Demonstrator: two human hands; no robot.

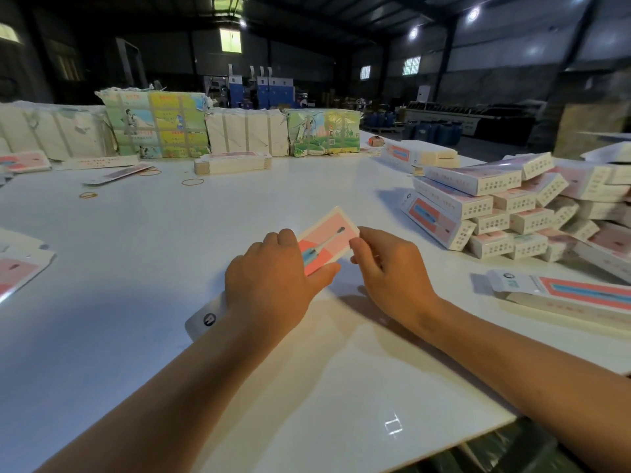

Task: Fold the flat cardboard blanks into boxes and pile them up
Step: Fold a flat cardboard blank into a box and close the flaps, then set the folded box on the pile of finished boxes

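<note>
A long pink-and-white cardboard box blank (329, 238) with a toothbrush picture lies slantwise above the white table (205, 233), its near end sticking out under my left wrist. My left hand (273, 278) lies over its middle and grips it, thumb along the near edge. My right hand (389, 268) pinches its far right end with curled fingers. A big pile of folded boxes (505, 213) stands at the right. A short stack of flat blanks (580, 295) lies at the near right.
Strapped bundles of printed cardboard (157, 124) line the far side of the table. Further flat blanks lie at the back middle (232, 163) and the left edge (17, 268). Rubber bands (192, 181) are scattered at the back left. The table's front edge runs at lower right.
</note>
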